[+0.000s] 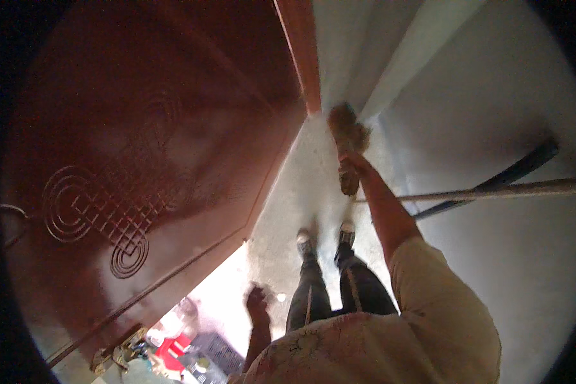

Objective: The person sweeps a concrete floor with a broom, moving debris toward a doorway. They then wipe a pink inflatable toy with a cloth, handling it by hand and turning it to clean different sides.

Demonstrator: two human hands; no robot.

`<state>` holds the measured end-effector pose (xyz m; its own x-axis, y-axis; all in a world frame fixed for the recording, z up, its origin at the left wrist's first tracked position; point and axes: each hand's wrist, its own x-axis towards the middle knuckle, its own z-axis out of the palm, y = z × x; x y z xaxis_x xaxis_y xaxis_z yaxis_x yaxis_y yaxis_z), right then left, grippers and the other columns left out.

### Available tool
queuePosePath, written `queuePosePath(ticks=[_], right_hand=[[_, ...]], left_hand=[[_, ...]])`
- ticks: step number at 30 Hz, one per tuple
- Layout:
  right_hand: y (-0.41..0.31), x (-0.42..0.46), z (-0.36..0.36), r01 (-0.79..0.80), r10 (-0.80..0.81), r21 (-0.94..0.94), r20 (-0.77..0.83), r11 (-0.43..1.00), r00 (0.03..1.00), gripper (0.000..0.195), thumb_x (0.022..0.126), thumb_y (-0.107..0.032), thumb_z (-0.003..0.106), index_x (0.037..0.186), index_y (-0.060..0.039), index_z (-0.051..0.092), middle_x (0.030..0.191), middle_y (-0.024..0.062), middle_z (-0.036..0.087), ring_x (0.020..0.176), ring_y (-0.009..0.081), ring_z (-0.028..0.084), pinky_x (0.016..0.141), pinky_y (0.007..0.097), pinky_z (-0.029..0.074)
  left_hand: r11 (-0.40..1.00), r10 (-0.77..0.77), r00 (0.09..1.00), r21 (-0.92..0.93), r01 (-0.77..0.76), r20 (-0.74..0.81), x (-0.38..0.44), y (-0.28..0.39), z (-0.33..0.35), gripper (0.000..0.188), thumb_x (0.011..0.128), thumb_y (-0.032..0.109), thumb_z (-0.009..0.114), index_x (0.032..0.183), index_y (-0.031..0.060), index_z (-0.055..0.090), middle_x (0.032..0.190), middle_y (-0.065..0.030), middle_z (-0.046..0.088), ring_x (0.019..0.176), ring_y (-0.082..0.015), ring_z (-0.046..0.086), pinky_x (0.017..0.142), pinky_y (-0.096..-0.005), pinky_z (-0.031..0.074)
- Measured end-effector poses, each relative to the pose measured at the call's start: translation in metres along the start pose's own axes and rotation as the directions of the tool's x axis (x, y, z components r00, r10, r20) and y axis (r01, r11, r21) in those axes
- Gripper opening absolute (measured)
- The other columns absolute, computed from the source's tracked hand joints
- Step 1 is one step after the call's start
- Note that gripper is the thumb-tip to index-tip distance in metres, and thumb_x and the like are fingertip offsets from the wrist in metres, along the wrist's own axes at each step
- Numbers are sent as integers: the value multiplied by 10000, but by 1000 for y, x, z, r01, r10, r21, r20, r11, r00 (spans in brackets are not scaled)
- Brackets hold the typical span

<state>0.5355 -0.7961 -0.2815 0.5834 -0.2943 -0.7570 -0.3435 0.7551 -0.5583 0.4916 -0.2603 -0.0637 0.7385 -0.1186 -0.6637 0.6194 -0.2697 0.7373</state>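
Note:
My right hand (pixel 352 161) reaches forward over the floor and grips a brown, elongated object (pixel 343 122). This object is blurred, with a rough bulge on its right side and a narrower end below my fingers; its exact kind cannot be told. Low at my left side, my left hand (pixel 257 297) hangs near the bright doorway. It is blurred, and whether it holds anything does not show. Below me are my dark trousers with side stripes and my shoes (pixel 347 229) on the pale floor.
A dark red door panel (pixel 211 158) with embossed loops fills the left side. At right, a pale wall (pixel 484 269) has a wooden pole (pixel 533 187) and a dark bar (pixel 518 168) crossing before it. A dark crate (pixel 218 353) and mixed items lie at lower left.

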Motion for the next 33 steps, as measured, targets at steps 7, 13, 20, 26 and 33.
queuePosePath(ticks=[7, 13, 20, 26, 33], right_hand=[[16, -99, 51, -232, 230, -351, -49, 907, 972, 166, 686, -125, 672, 744, -12, 567, 605, 78, 515, 493, 222, 540, 435, 375, 470], [42, -76, 70, 104, -106, -33, -53, 994, 993, 162, 707, -185, 688, 732, -37, 626, 709, 70, 594, 663, 191, 565, 628, 340, 470], [91, -72, 58, 126, -134, -292, -7, 948, 991, 144, 638, -104, 662, 722, -64, 552, 596, 8, 485, 515, 157, 474, 460, 318, 400], [78, -182, 1, -114, 139, -561, 3, 820, 990, 194, 743, -204, 617, 718, -12, 610, 706, 99, 590, 667, 219, 574, 634, 385, 453], [116, -98, -7, 63, -103, -221, -172, 973, 980, 233, 647, -162, 704, 751, 22, 607, 703, 79, 586, 602, 243, 558, 552, 399, 454]], left_hand=[[981, 156, 809, -8, -195, -567, 15, 188, -108, 528, 859, 508, 505, 1117, 46, 504, 1074, -120, 602, 885, -216, 591, 820, -368, 430], [992, 23, 907, -105, -74, -421, 30, 215, -116, 602, 827, 583, 490, 1116, 56, 517, 896, -90, 654, 878, -188, 591, 792, -350, 424], [991, 101, 872, -28, -130, -479, 43, 199, -150, 572, 863, 504, 498, 1178, 29, 450, 1068, -141, 584, 825, -224, 599, 675, -301, 495], [994, -99, 988, -59, 93, -119, -13, 84, -132, 375, 876, 264, 511, 1169, 33, 466, 1022, -182, 595, 819, -246, 612, 667, -322, 515], [915, -375, 903, 240, 324, 212, -83, 10, -28, 334, 880, 271, 552, 1106, 28, 518, 918, -148, 637, 728, -235, 646, 629, -339, 538]])
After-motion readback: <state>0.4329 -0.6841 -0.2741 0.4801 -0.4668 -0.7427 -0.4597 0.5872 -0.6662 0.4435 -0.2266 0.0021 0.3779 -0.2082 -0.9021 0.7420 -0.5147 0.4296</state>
